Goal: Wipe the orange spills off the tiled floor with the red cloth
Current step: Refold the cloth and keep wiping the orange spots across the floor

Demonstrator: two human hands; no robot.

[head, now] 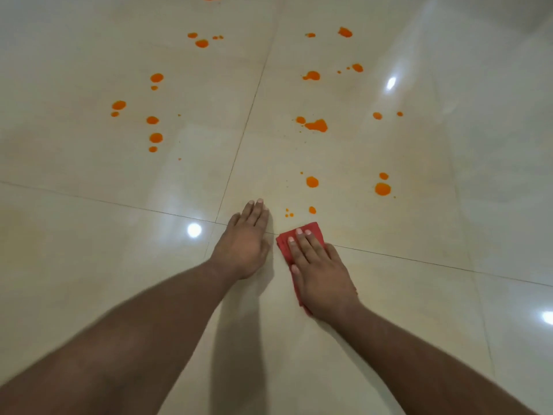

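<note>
Looking down from the head camera, the right hand (321,272) lies flat on the red cloth (302,235), fingers straight and slightly spread, pressing it against the tiled floor (89,265) across a grout line. The cloth shows beyond the fingertips and along the thumb side of the hand. Just beside it, the left hand (244,244) rests palm-down on bare tile, fingers straight and pressed together, not touching the cloth. Orange spills (312,181) dot the tiles beyond both hands; the nearest small drops (289,214) sit just past the cloth's far edge, others scatter well apart toward the top.
</note>
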